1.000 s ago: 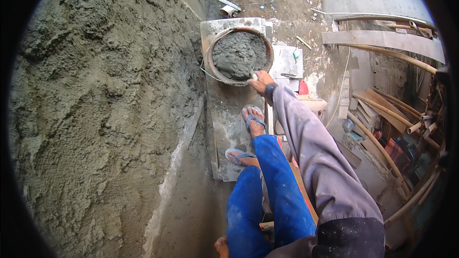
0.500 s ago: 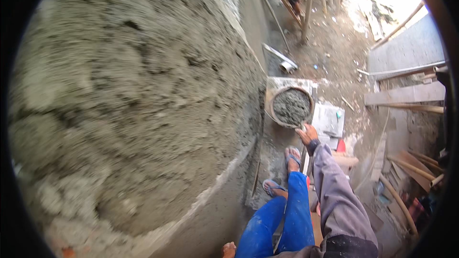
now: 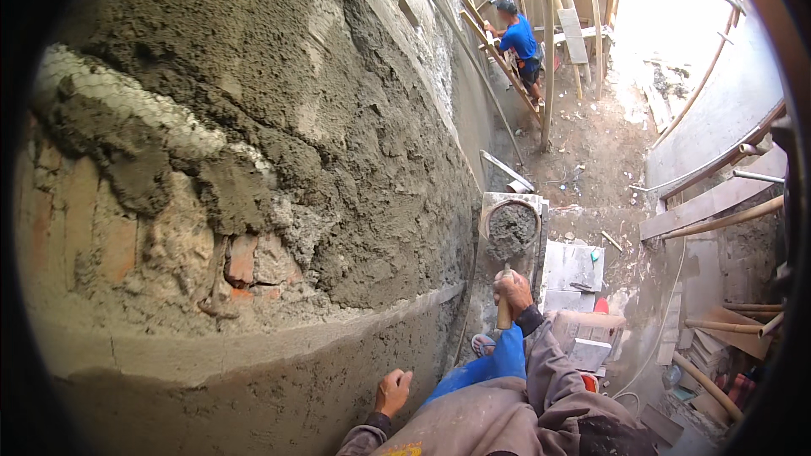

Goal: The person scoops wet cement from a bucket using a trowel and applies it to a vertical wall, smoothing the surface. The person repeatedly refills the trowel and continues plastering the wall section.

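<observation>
Right hand (image 3: pixel 513 292) clamped on trowel handle (image 3: pixel 504 311), blade toward mortar pan (image 3: pixel 511 230). Left hand (image 3: pixel 393 391) rested open-fingered against plastered wall (image 3: pixel 279 160).

No packages, labels, signs or screens show anywhere in this view. Nothing printed or boxed stands out among the things on the ground.

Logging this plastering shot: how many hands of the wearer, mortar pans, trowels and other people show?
Hands: 2, the left hand by the plastered wall, the right hand gripping the trowel
Mortar pan: 1
Trowel: 1
Person in blue: 1
Total: 5
</observation>
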Demonstrator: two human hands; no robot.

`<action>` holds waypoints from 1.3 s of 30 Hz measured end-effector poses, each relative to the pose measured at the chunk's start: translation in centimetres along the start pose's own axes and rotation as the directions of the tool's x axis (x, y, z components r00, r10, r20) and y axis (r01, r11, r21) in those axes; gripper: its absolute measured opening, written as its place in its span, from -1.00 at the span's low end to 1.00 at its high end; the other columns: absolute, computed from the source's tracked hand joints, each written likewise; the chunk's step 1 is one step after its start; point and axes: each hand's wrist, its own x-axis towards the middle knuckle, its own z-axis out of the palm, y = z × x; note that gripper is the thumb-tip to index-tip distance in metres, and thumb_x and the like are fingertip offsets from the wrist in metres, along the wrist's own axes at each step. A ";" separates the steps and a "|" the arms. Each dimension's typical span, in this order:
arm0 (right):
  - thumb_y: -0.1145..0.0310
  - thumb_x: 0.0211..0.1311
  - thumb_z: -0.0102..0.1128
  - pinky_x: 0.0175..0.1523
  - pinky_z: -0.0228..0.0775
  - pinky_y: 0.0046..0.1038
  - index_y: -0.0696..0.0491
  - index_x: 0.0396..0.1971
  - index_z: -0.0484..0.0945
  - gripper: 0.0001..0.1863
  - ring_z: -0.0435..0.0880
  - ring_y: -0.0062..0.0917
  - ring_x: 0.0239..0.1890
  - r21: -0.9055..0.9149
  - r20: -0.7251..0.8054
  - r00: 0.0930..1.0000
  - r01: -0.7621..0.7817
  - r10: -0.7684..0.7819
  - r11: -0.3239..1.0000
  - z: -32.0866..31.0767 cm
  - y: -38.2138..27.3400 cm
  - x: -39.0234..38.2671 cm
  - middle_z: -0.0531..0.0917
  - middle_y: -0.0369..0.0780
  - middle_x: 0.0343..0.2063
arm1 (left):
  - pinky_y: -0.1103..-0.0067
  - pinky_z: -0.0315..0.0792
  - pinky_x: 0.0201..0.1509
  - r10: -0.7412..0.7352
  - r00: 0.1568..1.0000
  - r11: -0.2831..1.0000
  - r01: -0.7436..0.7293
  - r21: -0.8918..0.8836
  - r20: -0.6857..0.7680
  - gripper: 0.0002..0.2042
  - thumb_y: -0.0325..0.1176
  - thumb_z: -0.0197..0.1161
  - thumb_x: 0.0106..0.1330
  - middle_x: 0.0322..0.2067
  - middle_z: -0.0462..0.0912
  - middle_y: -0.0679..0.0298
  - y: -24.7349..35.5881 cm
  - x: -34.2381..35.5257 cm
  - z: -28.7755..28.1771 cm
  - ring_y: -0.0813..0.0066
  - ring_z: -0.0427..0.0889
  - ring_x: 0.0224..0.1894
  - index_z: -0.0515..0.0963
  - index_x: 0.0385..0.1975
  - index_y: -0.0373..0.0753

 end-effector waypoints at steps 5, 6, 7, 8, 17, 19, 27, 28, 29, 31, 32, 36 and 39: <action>0.49 0.07 0.13 -0.54 0.45 -0.45 0.05 -0.33 0.40 -0.84 0.49 -0.57 -0.64 0.244 -0.005 0.999 -0.032 0.034 0.969 2.9 -5.7 -3.8 0.46 -0.30 -0.57 | 0.46 0.37 -0.45 0.273 0.886 0.951 -0.308 -0.035 -0.375 -0.77 -0.29 0.12 0.33 -0.63 0.52 0.16 7.5 -2.4 -6.7 0.34 0.54 -0.56 0.48 -0.49 -0.32; 0.49 0.08 0.13 -0.55 0.45 -0.47 0.05 -0.34 0.39 -0.86 0.49 -0.58 -0.64 0.226 -0.083 0.997 0.019 0.000 0.974 3.8 -7.6 -4.0 0.46 -0.30 -0.58 | 0.46 0.37 -0.44 0.279 0.863 0.947 -0.320 -0.026 -0.421 -0.77 -0.29 0.11 0.34 -0.63 0.53 0.17 7.8 -3.1 -7.6 0.34 0.54 -0.55 0.48 -0.48 -0.32; 0.49 0.09 0.12 -0.57 0.44 -0.48 0.05 -0.34 0.39 -0.86 0.49 -0.59 -0.65 0.253 -0.087 0.991 0.124 -0.105 0.959 4.7 -9.6 -4.2 0.46 -0.30 -0.58 | 0.46 0.38 -0.44 0.279 0.828 0.945 -0.326 -0.012 -0.486 -0.77 -0.28 0.10 0.34 -0.62 0.54 0.18 7.7 -3.6 -8.0 0.33 0.55 -0.55 0.48 -0.47 -0.31; 0.49 0.09 0.12 -0.59 0.43 -0.50 0.05 -0.34 0.39 -0.86 0.49 -0.60 -0.65 0.246 -0.189 0.978 0.135 -0.089 0.960 5.7 -11.7 -4.0 0.46 -0.30 -0.58 | 0.46 0.39 -0.42 0.245 0.870 0.960 -0.279 -0.019 -0.427 -0.77 -0.28 0.10 0.34 -0.61 0.54 0.18 7.3 -4.1 -8.2 0.33 0.55 -0.54 0.48 -0.47 -0.30; 0.37 0.11 0.15 -0.39 0.52 -0.30 0.18 -0.08 0.40 -0.63 0.61 -0.36 -0.51 -0.749 -0.418 -0.066 0.590 -0.906 0.303 17.9 -28.0 12.4 0.59 -0.14 -0.39 | 0.45 0.42 -0.18 -0.323 0.941 0.929 0.294 -0.225 -0.103 -0.79 -0.23 0.06 0.36 -0.39 0.58 0.16 -6.7 -12.7 0.0 0.31 0.56 -0.30 0.51 -0.25 -0.25; 0.36 0.14 0.12 -0.27 0.52 -0.21 0.19 -0.02 0.39 -0.59 0.64 -0.20 -0.42 -0.655 -0.545 0.103 0.566 -0.832 0.500 24.5 -30.1 16.8 0.62 -0.08 -0.35 | 0.44 0.41 -0.11 -0.342 0.933 0.915 0.304 -0.267 -0.111 -0.77 -0.22 0.05 0.37 -0.32 0.58 0.14 -8.4 -13.6 1.8 0.28 0.56 -0.22 0.51 -0.19 -0.23; 0.37 0.08 0.10 -0.41 0.45 -0.15 0.09 0.16 0.29 -0.43 0.60 -0.05 -0.49 -0.727 0.277 0.700 0.600 -0.659 0.332 24.2 -5.0 2.4 0.60 0.01 -0.46 | 0.57 0.43 -0.31 -0.348 0.937 0.893 0.321 -0.314 -0.033 -0.76 -0.20 0.16 0.26 -0.57 0.56 0.34 -4.1 -12.6 1.6 0.51 0.52 -0.48 0.57 -0.42 -0.28; 0.36 0.04 0.14 -0.39 0.45 -0.14 0.09 0.11 0.33 -0.45 0.61 -0.05 -0.46 -0.751 0.284 0.732 0.571 -0.620 0.331 20.2 -2.2 0.5 0.61 -0.01 -0.45 | 0.57 0.43 -0.29 -0.251 0.965 0.920 0.212 -0.330 -0.081 -0.74 -0.19 0.17 0.25 -0.56 0.57 0.35 -3.3 -12.5 1.7 0.52 0.53 -0.46 0.58 -0.37 -0.29; 0.37 0.01 0.16 -0.35 0.46 -0.13 0.08 0.04 0.37 -0.49 0.62 -0.04 -0.41 -0.793 0.239 0.793 0.492 -0.560 0.359 16.1 -0.3 -0.5 0.62 -0.01 -0.44 | 0.57 0.44 -0.27 -0.196 0.976 0.936 0.158 -0.316 -0.095 -0.72 -0.17 0.17 0.24 -0.54 0.58 0.35 -2.8 -12.2 1.9 0.54 0.53 -0.45 0.60 -0.32 -0.30; 0.35 -0.02 0.18 -0.25 0.47 -0.12 0.08 -0.10 0.43 -0.59 0.64 -0.04 -0.33 -0.897 0.123 0.896 0.285 -0.428 0.338 7.3 1.5 -1.1 0.64 0.00 -0.41 | 0.55 0.44 -0.34 -0.179 0.983 0.950 0.162 -0.267 -0.041 -0.77 -0.33 0.04 0.30 -0.56 0.60 0.28 -2.7 -11.5 2.7 0.53 0.55 -0.49 0.57 -0.23 -0.32; 0.34 -0.02 0.17 -0.20 0.48 -0.11 0.08 -0.16 0.45 -0.64 0.64 -0.05 -0.28 -0.958 0.025 0.964 0.099 -0.265 0.269 3.0 1.9 -0.8 0.65 0.00 -0.38 | 0.56 0.44 -0.37 -0.216 0.976 0.918 0.208 -0.339 0.013 -0.79 -0.36 0.04 0.30 -0.57 0.58 0.27 -3.2 -11.2 3.5 0.54 0.53 -0.52 0.56 -0.24 -0.33; 0.30 0.03 0.07 -0.12 0.49 -0.08 0.05 -0.24 0.49 -0.73 0.66 -0.03 -0.23 -0.933 -0.352 0.935 -0.354 -0.029 -0.071 -11.8 3.4 4.2 0.67 0.04 -0.33 | 0.58 0.40 -0.47 -0.436 0.892 0.784 0.442 -0.436 0.120 -0.84 -0.45 0.02 0.29 -0.60 0.53 0.30 -7.8 -8.9 7.3 0.56 0.48 -0.57 0.54 -0.28 -0.34; 0.30 0.17 -0.02 -0.11 0.48 -0.03 0.05 -0.14 0.49 -0.72 0.67 -0.02 -0.22 -0.926 -0.343 0.939 -0.343 -0.027 -0.160 -20.2 4.6 14.2 0.66 0.10 -0.34 | 0.58 0.37 -0.51 -0.632 0.769 0.694 0.614 -0.375 0.090 -0.87 -0.44 0.08 0.27 -0.61 0.49 0.34 -11.2 -7.4 11.1 0.58 0.45 -0.59 0.53 -0.30 -0.33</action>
